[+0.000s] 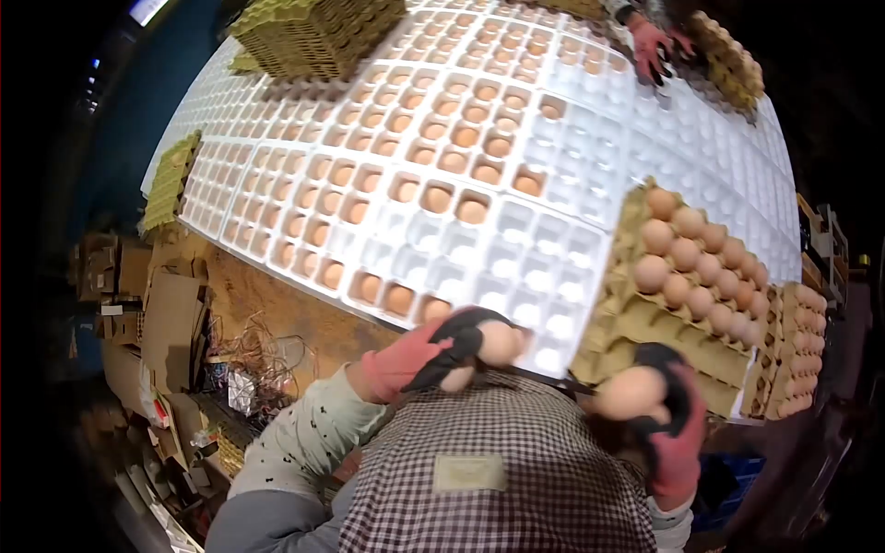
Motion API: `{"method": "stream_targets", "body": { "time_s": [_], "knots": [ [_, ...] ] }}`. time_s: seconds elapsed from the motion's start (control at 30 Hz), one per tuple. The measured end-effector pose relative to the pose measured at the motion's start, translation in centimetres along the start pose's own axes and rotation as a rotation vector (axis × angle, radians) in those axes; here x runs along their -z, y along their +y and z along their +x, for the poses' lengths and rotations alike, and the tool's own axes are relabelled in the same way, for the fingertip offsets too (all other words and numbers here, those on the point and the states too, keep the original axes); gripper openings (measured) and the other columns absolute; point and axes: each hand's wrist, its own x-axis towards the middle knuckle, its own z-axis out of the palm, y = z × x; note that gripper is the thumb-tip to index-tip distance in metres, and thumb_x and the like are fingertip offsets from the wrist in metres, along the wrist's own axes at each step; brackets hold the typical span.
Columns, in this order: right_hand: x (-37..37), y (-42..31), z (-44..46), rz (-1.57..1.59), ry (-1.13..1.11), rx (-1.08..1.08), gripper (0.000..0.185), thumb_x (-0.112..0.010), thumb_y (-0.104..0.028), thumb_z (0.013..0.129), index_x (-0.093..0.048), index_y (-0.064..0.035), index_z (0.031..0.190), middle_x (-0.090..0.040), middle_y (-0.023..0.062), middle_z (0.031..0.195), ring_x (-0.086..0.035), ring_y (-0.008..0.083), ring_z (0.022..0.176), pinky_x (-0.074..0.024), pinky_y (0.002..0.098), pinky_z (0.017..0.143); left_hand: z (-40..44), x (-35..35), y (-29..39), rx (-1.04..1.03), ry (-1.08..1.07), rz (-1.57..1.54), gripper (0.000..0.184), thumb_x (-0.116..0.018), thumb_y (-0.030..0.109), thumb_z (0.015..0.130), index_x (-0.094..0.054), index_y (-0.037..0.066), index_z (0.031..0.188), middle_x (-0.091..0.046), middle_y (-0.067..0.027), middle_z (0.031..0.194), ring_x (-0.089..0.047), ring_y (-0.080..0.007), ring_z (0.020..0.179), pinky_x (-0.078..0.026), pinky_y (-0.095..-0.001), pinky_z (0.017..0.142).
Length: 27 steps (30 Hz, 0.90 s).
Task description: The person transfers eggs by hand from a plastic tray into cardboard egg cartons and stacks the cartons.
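Observation:
My left hand (pixel 419 355), in a red and black glove, closes around brown eggs (pixel 499 343); another egg shows below its fingers. It is over the near edge of white foam trays (pixel 525 267) with square pockets. My right hand (pixel 678 419), gloved alike, grips a brown egg (pixel 631 394) in front of the apron; whether it holds more is unclear. Just beyond the right hand lies a pulp egg tray (pixel 622 336), its near rows bare. Eggs (pixel 708 268) fill the rows farther back.
Many white pockets hold eggs (pixel 438 197). Stacked pulp trays (pixel 313 37) stand at the back left, with more (pixel 171 184) at the left edge. Another person's gloved hand (pixel 650 46) is at the far right. Cardboard (pixel 175 323) and tangled wires (pixel 263 355) lie lower left.

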Motion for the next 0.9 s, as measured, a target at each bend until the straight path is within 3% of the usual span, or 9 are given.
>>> {"method": "stream_targets", "body": {
  "time_s": [0.07,0.13,0.23,0.33,0.4,0.57,0.67,0.8,0.9],
  "knots": [
    [-6.9,-2.5,3.8,-0.431,-0.310,0.105,0.065,-0.081,-0.016,0.061,-0.063,-0.0068,0.122,-0.058,0.0180,0.120,-0.060,0.0347,0.110,-0.0493,0.0400,0.094,-1.6,5.0,-2.1,-0.091,0.301,-0.158,0.055,-0.066,0.028,0.090,-0.047,0.005,0.137,-0.052,-0.0109,0.131,-0.053,-0.0235,0.118,-0.045,-0.0349,0.098],
    [-13.4,0.1,6.4,-0.623,-0.249,0.111,0.060,-0.082,-0.023,0.064,-0.065,-0.0171,0.121,-0.058,0.0158,0.113,-0.061,0.0336,0.102,-0.0510,0.0410,0.086,-0.8,8.8,-0.2,-0.219,0.518,0.877,0.055,-0.069,0.018,0.080,-0.052,0.014,0.132,-0.049,-0.0186,0.131,-0.057,-0.0330,0.114,-0.048,-0.0414,0.093],
    [-19.6,5.0,10.2,-1.016,-0.195,0.258,0.059,-0.081,-0.031,0.068,-0.062,-0.0210,0.123,-0.054,0.0121,0.119,-0.058,0.0293,0.103,-0.0511,0.0372,0.082,1.2,10.7,0.0,-0.033,0.375,1.618,0.057,-0.077,0.026,0.073,-0.056,0.021,0.125,-0.051,-0.0135,0.124,-0.064,-0.0317,0.087,-0.052,-0.0404,0.075],
    [-20.3,4.8,10.6,-1.257,-0.294,0.152,0.061,-0.081,-0.035,0.068,-0.061,-0.0211,0.124,-0.056,0.0089,0.112,-0.058,0.0277,0.095,-0.0514,0.0394,0.076,0.1,10.9,2.4,0.219,0.278,1.543,0.060,-0.076,0.031,0.073,-0.056,0.021,0.129,-0.054,-0.0132,0.120,-0.065,-0.0314,0.089,-0.052,-0.0394,0.075],
    [-18.4,4.2,10.4,-1.228,-0.230,0.073,0.060,-0.081,-0.036,0.068,-0.062,-0.0188,0.122,-0.058,0.0068,0.107,-0.058,0.0271,0.093,-0.0510,0.0399,0.076,-0.8,14.5,1.0,-0.125,0.399,1.306,0.060,-0.071,0.024,0.078,-0.053,0.020,0.135,-0.059,-0.0134,0.114,-0.066,-0.0291,0.090,-0.052,-0.0398,0.075],
    [-15.7,11.4,9.0,-1.214,-0.031,0.329,0.048,-0.076,-0.028,0.072,-0.063,-0.0146,0.117,-0.054,0.0087,0.121,-0.048,0.0315,0.112,-0.0364,0.0463,0.096,-0.2,18.4,-3.3,-0.308,0.697,1.422,0.051,-0.063,0.014,0.079,-0.053,0.008,0.128,-0.050,-0.0176,0.122,-0.043,-0.0384,0.117,-0.032,-0.0517,0.101],
    [-15.5,10.3,7.7,-1.134,-0.014,0.273,0.047,-0.074,-0.029,0.075,-0.062,-0.0148,0.118,-0.054,0.0106,0.122,-0.048,0.0325,0.116,-0.0372,0.0452,0.100,0.5,18.4,-4.2,-0.454,0.732,1.316,0.052,-0.062,0.009,0.079,-0.055,0.008,0.130,-0.051,-0.0185,0.124,-0.045,-0.0393,0.115,-0.033,-0.0506,0.102],
    [-8.7,-2.1,4.8,-0.948,0.002,0.323,0.042,-0.072,-0.024,0.076,-0.062,-0.0120,0.115,-0.057,0.0116,0.119,-0.054,0.0313,0.110,-0.0432,0.0439,0.095,4.1,9.4,2.4,-0.557,0.456,0.965,0.053,-0.065,0.006,0.078,-0.054,0.004,0.130,-0.052,-0.0183,0.126,-0.049,-0.0385,0.115,-0.037,-0.0475,0.102],
    [-0.6,-3.8,5.0,-1.247,0.253,0.195,0.039,-0.072,-0.019,0.075,-0.063,-0.0100,0.112,-0.059,0.0124,0.111,-0.057,0.0310,0.101,-0.0468,0.0414,0.087,8.4,0.4,7.0,-0.845,0.244,0.974,0.058,-0.071,0.011,0.074,-0.055,0.004,0.130,-0.053,-0.0175,0.126,-0.052,-0.0351,0.114,-0.040,-0.0432,0.098]
  ]
}}
